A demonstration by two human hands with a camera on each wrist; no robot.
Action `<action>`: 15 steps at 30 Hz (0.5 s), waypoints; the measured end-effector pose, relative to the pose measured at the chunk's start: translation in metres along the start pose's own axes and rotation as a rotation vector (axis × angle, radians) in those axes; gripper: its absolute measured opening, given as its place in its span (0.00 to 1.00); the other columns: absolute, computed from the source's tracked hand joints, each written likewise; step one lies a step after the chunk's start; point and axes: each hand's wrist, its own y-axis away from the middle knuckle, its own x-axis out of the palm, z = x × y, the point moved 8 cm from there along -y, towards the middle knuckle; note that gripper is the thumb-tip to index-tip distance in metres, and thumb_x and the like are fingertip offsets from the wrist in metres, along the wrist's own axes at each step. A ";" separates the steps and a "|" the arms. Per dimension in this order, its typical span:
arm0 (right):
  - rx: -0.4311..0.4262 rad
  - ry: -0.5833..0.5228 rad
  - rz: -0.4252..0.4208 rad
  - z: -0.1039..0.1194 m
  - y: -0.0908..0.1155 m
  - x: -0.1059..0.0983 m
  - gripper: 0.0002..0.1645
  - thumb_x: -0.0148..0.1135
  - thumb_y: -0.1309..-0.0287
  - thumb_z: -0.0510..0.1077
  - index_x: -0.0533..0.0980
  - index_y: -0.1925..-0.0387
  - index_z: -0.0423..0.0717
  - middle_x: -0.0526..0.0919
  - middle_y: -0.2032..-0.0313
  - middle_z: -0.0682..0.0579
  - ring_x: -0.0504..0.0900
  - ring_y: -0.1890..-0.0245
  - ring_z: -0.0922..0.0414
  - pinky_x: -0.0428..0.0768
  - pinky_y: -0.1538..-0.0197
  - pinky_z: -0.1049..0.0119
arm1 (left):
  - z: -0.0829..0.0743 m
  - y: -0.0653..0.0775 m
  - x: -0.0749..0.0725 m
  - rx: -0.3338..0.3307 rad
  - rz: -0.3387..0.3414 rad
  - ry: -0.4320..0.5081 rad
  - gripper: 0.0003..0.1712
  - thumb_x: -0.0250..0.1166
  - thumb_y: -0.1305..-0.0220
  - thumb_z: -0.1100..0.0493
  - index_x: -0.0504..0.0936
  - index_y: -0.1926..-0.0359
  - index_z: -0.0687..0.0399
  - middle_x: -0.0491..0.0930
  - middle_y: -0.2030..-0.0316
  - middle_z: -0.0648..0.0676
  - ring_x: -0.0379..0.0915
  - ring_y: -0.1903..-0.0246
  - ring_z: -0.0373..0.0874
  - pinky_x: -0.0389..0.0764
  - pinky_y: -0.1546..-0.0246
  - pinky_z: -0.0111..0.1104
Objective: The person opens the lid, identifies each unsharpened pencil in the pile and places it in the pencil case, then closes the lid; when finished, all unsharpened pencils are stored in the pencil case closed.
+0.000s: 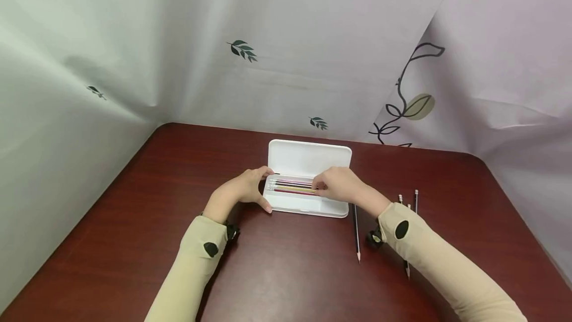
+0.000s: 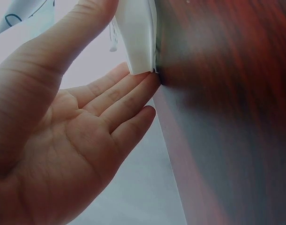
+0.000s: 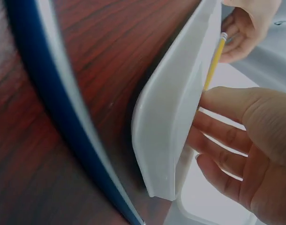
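A white pencil case (image 1: pixel 308 158) lies on the table with its lid raised at the back and several pencils (image 1: pixel 286 185) side by side in its tray. My left hand (image 1: pixel 243 185) holds the case's left end, thumb at the front corner and fingers towards the back. In the left wrist view the fingers (image 2: pixel 133 98) meet the end of the case (image 2: pixel 140 42). Over the tray, my right hand (image 1: pixel 339 183) pinches a yellow pencil (image 3: pixel 214 63) between thumb and fingers. Its white eraser end points towards the left hand; the fingers hide its other end.
A dark pencil (image 1: pixel 356 232) lies right of the case, tip towards me. More pencils (image 1: pixel 416 201) lie farther right, partly hidden by my right sleeve (image 1: pixel 429 247). The brown table (image 1: pixel 286 272) meets a white patterned sheet (image 1: pixel 286 73) at its back edge.
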 end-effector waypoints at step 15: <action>0.054 -0.067 -0.018 -0.024 0.031 -0.003 0.05 0.65 0.46 0.47 0.83 0.66 0.54 0.81 0.75 0.64 0.67 0.81 0.68 0.69 0.76 0.71 | 0.001 -0.001 0.000 -0.015 -0.001 -0.004 0.54 0.82 0.70 0.50 0.65 0.40 0.59 0.71 0.41 0.62 0.65 0.40 0.52 0.66 0.40 0.44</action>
